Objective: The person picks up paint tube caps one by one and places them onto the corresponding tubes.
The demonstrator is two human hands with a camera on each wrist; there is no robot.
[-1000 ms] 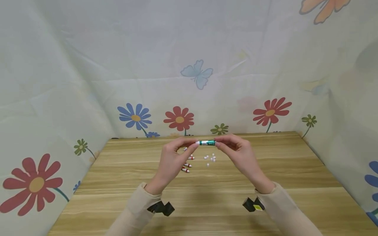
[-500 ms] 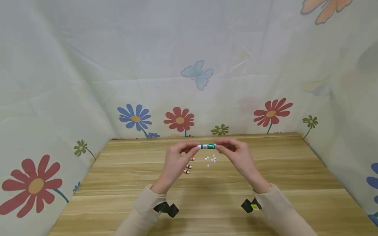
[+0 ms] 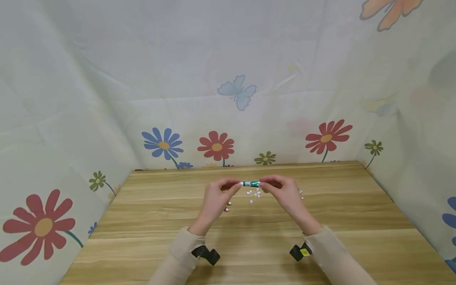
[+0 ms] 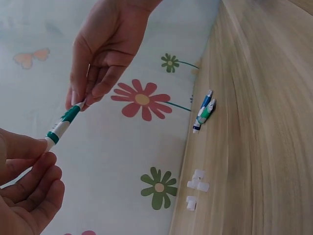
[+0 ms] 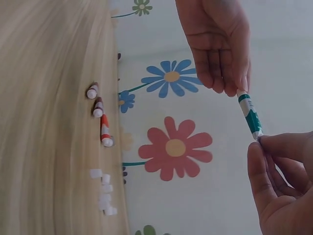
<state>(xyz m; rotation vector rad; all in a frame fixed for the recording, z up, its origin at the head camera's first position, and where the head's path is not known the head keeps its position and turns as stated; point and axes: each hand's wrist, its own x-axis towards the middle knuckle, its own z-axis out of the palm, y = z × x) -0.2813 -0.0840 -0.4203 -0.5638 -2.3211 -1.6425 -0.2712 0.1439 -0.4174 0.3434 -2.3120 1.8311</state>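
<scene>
A small green and silver paint tube [image 3: 251,184] with a white end is held level above the table, between both hands. My left hand [image 3: 215,200] pinches its white end between thumb and fingers. At the other, flatter end, the thumb and fingertips of my right hand [image 3: 289,197] pinch the tube. Both wrist views show the same grip on the paint tube [image 4: 63,123], which spans the gap between the hands. Whether the white end is a cap fully on the tube is hidden by the left fingers.
Several small white caps [image 3: 258,194] lie on the wooden table [image 3: 249,245] beyond the hands. Red and brown tubes [image 5: 105,128] lie to the left. Green and blue tubes [image 4: 206,111] lie to the right. A flowered cloth [image 3: 178,107] hangs behind the table.
Both hands have come lower in the head view with the paint tube still between them. The left hand has shifted slightly right, covering more of the red tubes.
</scene>
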